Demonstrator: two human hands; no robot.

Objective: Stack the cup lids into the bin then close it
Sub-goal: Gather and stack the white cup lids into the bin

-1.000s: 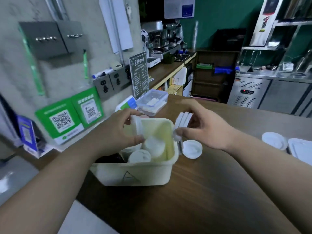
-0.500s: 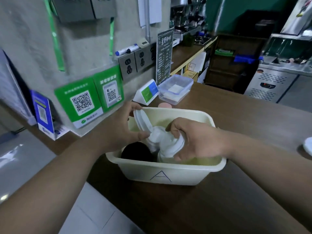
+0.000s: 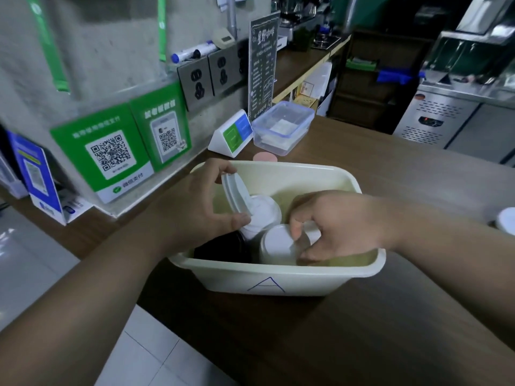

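A cream plastic bin [image 3: 278,282] marked with a blue "A" stands on the brown counter. Inside lie stacks of white cup lids [image 3: 264,211] and something black [image 3: 223,246] at the near left. My left hand [image 3: 200,207] reaches over the bin's left rim and pinches a few upright white lids [image 3: 234,190]. Reaching in from the right, my right hand [image 3: 334,224] has its fingers curled round a stack of white lids [image 3: 277,243] low in the bin. One more white lid [image 3: 505,220] lies on the counter at the far right edge.
Behind the bin sit a clear lidded container [image 3: 281,128], a pink round object [image 3: 266,157], a small white wedge stand [image 3: 232,133] and a black menu sign [image 3: 262,65]. QR-code signs [image 3: 111,154] lean on the wall at left. The counter's near edge drops to a tiled floor.
My right hand brought its stack of lids from outside the bin's right wall down into the bin. The view tilted down and closer; my left hand kept holding the upright lids.
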